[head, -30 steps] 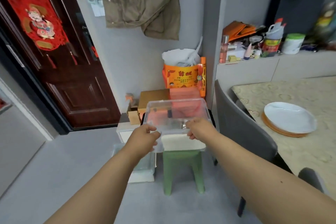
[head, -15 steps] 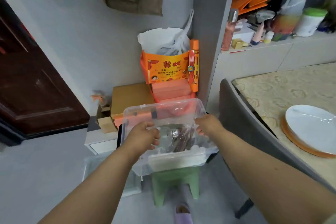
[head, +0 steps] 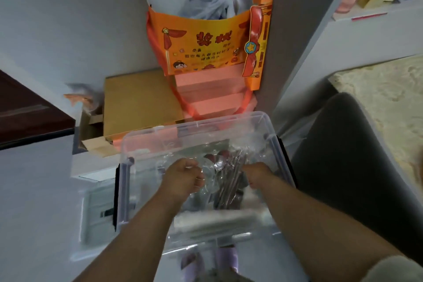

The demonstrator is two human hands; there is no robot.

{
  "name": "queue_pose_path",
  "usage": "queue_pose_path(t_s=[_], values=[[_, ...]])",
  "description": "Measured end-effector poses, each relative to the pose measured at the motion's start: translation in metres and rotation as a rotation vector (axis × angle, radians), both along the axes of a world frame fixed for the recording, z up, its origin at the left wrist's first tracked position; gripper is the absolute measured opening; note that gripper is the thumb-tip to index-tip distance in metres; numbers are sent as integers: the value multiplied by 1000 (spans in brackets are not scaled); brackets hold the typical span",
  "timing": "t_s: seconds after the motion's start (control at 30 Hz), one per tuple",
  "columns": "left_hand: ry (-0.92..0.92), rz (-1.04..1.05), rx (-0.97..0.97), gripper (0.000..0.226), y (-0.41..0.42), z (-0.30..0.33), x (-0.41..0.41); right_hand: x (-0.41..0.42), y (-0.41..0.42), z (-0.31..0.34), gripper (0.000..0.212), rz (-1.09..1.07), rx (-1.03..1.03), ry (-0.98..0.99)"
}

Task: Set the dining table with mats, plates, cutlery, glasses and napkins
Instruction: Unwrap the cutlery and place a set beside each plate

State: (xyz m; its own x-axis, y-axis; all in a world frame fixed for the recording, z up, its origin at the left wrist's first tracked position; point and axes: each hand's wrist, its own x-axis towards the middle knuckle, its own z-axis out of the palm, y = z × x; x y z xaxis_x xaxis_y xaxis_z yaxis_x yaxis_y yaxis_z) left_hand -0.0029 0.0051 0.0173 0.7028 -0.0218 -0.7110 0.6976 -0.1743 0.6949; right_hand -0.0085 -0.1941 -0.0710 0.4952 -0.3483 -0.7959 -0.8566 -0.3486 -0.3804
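A clear plastic bin (head: 270,142) stands open below me, and both my hands reach down into it. Inside lie a bundle of metal cutlery (head: 229,184) and clear glassware (head: 211,167), blurred by reflections. My left hand (head: 183,178) is curled at the left side of a clear glass and seems to grip it. My right hand (head: 258,174) is bent downward just right of the cutlery; its fingers are hidden. A folded white cloth or napkin (head: 219,218) lies along the bin's near wall.
The grey chair back (head: 338,167) stands close on the right, with the patterned dining table (head: 384,98) beyond it. Behind the bin are a brown carton (head: 137,103), pink boxes (head: 212,91) and an orange gift bag (head: 206,48). My slippers (head: 224,256) show under the bin.
My view has tilted down and closed in on the bin. Both hands left the bin's rim and went down inside it, among the glassware and cutlery.
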Motion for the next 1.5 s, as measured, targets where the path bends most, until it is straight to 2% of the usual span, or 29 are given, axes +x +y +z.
queue_pose_path(t_s=[0.23,0.37,0.4,0.7,0.8,1.17,1.4,1.5], values=[[6,75,-46,15,-4,-47,19,13,25,-56,47,-34,-57,111],[-6,71,-33,16,4,-61,20,13,41,-71,92,-135,-12,166],[-9,60,-19,16,6,-65,20,13,45,-73,97,-157,-15,177],[-3,80,-36,16,18,-83,17,15,69,-96,96,-164,-250,192],[0,76,-35,16,20,-88,17,18,71,-100,96,-182,-242,188],[21,60,-44,16,16,-98,16,12,57,-100,84,-332,-2,-17],[39,79,-70,14,12,-101,18,12,46,-111,21,-480,224,10],[48,85,-77,14,9,-102,17,13,37,-113,11,-485,357,40]])
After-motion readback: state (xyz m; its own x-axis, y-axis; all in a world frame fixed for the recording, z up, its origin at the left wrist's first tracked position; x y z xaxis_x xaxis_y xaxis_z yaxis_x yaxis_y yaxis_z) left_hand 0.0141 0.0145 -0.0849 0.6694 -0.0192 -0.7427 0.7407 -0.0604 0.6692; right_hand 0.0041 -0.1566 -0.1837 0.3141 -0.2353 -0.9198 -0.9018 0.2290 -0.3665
